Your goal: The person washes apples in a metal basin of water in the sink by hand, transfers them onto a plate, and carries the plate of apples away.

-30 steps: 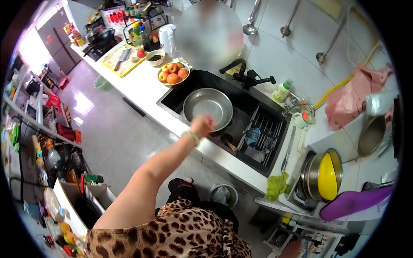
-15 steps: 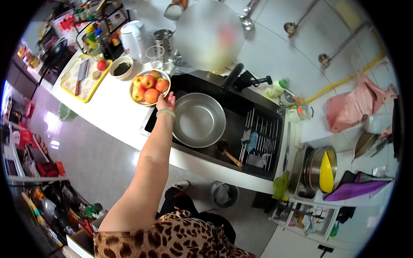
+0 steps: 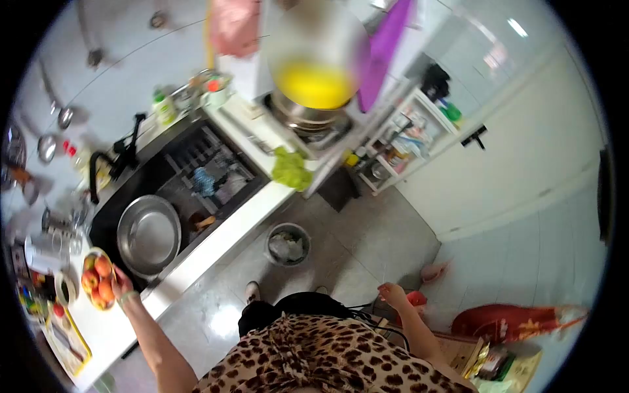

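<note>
My left hand [image 3: 122,285] is at the right rim of a bowl of red and orange fruit [image 3: 99,280], its fingers closed against the edge. The bowl stands on the white counter beside the sink [image 3: 190,163]. Inside the sink lies a large round metal basin [image 3: 149,236], with nothing visible in it. On the far right, my right hand [image 3: 392,295] hangs low with its fingers apart and nothing in them, close to a red object [image 3: 416,299] near the floor.
A cutting board [image 3: 77,345] with a knife and a small bowl [image 3: 65,288] sit left of the fruit. A bin [image 3: 287,245] stands on the floor. Pots [image 3: 308,122], a green cloth [image 3: 291,168] and a shelf unit [image 3: 419,124] are beyond the sink. A red bag [image 3: 501,322] lies right.
The view has swung right, so the sink and fruit bowl appear farther left. My right hand has come into view. My left hand is still at the bowl's rim.
</note>
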{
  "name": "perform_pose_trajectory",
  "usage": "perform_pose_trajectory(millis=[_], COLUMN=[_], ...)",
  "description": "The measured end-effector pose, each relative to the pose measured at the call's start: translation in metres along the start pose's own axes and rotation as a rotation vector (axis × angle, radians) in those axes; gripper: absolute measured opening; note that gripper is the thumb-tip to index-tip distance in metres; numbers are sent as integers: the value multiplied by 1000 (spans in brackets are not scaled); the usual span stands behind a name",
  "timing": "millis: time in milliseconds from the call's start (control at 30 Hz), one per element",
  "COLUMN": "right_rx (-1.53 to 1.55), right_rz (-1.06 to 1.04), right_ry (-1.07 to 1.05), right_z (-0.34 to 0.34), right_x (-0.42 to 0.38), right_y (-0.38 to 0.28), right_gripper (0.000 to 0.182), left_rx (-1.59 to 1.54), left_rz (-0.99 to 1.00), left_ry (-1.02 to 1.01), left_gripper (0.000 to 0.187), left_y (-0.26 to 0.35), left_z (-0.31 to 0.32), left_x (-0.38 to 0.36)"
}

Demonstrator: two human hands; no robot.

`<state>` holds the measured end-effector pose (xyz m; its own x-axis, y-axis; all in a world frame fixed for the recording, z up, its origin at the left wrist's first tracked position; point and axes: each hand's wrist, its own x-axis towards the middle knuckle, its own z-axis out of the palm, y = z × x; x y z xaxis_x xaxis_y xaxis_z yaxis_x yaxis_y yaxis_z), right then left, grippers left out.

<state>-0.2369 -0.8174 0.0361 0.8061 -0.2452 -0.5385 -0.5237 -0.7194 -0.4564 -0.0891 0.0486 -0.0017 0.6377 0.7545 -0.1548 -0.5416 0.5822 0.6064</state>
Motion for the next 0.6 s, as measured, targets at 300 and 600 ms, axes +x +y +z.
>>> perform_pose_trajectory(millis=[300,600], right_rx=[-154,-52], right_rz=[0,88], right_ry=[-97,-27], right_z=[-44,-154], right_x=[43,19], right_y=[115,188], right_gripper=[34,33], left_rx=[99,512], left_rz=[27,-544], left_ry=[-329,-495], left_gripper=[64,34], left_y=[-68,-206], left_z=[53,66], left_x=[-145,-307])
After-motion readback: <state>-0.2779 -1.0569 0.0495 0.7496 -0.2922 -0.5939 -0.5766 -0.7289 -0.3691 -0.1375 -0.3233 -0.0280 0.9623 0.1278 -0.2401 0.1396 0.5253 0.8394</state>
